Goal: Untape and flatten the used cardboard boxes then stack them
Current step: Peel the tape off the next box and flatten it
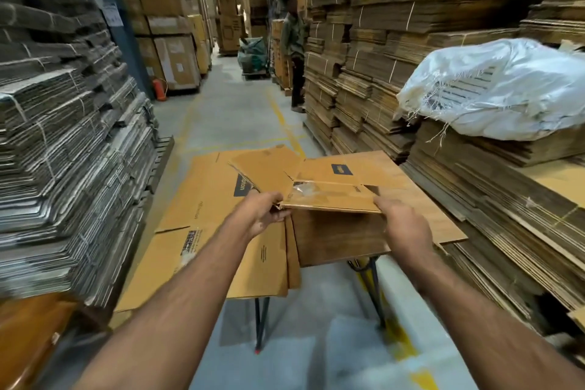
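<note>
Both forearms reach forward over a wooden table (427, 209) on black metal legs. The left hand (264, 215) pinches the near left corner of a cardboard box (329, 190), thumb on top, fingers beneath. The right hand (403, 225) grips the near right corner, fingers curled over the edge. The box is held just above the table, flaps open, clear tape (304, 191) on its near flap. Left of it lie flattened boxes (202, 215). Bundled cardboard stacks (63, 136) line both sides. Far down the aisle stands a person (294, 51).
</note>
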{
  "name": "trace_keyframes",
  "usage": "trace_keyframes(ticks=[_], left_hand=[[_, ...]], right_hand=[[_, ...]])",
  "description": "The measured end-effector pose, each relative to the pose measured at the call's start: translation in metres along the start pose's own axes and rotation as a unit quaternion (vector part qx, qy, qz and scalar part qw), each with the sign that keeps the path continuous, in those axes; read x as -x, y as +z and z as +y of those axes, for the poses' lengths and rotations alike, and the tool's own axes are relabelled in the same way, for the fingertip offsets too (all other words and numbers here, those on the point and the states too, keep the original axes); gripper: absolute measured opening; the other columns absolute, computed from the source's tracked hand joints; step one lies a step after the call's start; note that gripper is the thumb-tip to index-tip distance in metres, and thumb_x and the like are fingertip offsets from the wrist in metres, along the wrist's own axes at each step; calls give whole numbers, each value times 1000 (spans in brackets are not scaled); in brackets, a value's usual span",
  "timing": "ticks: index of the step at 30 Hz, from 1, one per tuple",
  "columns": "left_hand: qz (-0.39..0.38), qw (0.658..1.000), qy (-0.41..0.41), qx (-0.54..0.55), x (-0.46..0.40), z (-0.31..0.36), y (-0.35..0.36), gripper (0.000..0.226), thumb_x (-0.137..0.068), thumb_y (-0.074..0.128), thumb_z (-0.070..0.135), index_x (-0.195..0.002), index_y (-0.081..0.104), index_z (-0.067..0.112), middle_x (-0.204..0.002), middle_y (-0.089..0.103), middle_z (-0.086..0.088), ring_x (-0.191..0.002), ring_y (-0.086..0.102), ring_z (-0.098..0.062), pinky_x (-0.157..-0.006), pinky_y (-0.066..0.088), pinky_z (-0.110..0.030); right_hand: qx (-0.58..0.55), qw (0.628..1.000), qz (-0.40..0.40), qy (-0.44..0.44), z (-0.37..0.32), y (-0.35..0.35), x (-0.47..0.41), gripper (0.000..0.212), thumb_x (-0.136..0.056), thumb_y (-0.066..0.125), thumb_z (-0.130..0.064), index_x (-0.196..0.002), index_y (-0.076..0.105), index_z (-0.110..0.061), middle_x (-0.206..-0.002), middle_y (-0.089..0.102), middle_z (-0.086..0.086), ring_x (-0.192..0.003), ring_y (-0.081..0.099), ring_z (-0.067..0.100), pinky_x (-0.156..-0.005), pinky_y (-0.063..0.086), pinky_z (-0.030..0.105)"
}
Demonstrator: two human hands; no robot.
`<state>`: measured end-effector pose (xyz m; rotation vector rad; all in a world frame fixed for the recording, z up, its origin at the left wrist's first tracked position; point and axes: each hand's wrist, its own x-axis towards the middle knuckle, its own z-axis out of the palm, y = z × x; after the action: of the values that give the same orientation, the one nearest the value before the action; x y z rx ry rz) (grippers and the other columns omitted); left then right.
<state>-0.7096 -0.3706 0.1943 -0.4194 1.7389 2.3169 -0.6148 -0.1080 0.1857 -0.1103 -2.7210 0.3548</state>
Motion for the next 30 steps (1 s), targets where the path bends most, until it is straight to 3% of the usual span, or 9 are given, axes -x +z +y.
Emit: trace_keyframes(ticks=[3, 5, 7, 11, 16, 21, 25, 28, 30], left_hand=[[-7, 999, 49, -14, -2, 12, -22, 27, -89, 57, -5, -112, 45, -12, -106, 53, -24, -79, 64, -26, -67, 61, -38], [-18, 997, 78, -14, -1, 21, -44, 11, -90, 55, -5, -101, 52, -6, -97, 58, -18, -75, 64, -22, -68, 61, -36], [-18, 995, 99, -8, 2, 33, -75, 4, -92, 53, -5, -91, 53, -2, -87, 59, -13, -72, 63, -20, -73, 61, -38], [-4, 992, 127, 6, -3, 65, -152, 7, -94, 52, -4, -92, 55, 2, -96, 62, -15, -82, 62, -24, -70, 62, -38], [34, 994, 93, 35, -23, 77, -243, 24, -93, 53, -6, -116, 51, -3, -110, 62, -21, -89, 64, -28, -61, 61, -34], [89, 996, -24, 13, -35, 54, -312, 10, -91, 54, -9, -101, 52, -6, -97, 60, -22, -80, 64, -29, -50, 59, -32], [51, 996, -78, -8, -43, 36, -342, 12, -94, 56, -2, -106, 56, -4, -97, 67, -17, -78, 68, -24, -62, 62, -32], [54, 993, -95, -35, -48, 34, -343, 15, -93, 59, 1, -107, 58, -6, -104, 65, -18, -91, 66, -26, -77, 61, -36], [55, 992, -113, -34, -47, 30, -343, 13, -94, 58, 2, -106, 58, -5, -101, 66, -17, -86, 66, -24, -68, 61, -32]], right_hand=[[-11, 997, 65, -35, -20, -1, -7, 35, -92, 49, -4, -121, 63, -18, -119, 68, 6, -102, 65, 30, -77, 55, 41], [34, 993, 83, -74, -40, 5, -16, 36, -90, 57, -4, -123, 62, -19, -114, 70, 5, -96, 67, 30, -67, 54, 37], [49, 991, 82, -93, -68, 17, -25, 35, -87, 63, -4, -118, 62, -20, -109, 71, 2, -93, 67, 28, -62, 53, 34], [78, 986, 50, -137, -143, 45, -37, 34, -80, 71, -5, -109, 60, -19, -103, 69, 4, -88, 65, 28, -56, 53, 35], [88, 980, 4, -179, -226, 77, -49, 29, -91, 60, -16, -119, 59, -24, -117, 66, 1, -103, 63, 24, -71, 52, 33], [136, 954, -195, -180, -276, 117, -46, 27, -92, 47, -13, -116, 51, -23, -118, 61, 3, -106, 60, 27, -75, 47, 34], [120, 958, -218, -140, -281, 146, -41, 22, -95, 48, -16, -115, 49, -26, -119, 60, 2, -104, 60, 24, -72, 47, 32], [139, 946, -245, -158, -274, 161, -45, 34, -101, 31, -35, -125, 54, -31, -126, 60, 2, -110, 57, 26, -73, 39, 26], [144, 940, -259, -167, -270, 168, -43, 35, -101, 34, -38, -126, 56, -32, -127, 62, 1, -110, 58, 24, -71, 43, 20]])
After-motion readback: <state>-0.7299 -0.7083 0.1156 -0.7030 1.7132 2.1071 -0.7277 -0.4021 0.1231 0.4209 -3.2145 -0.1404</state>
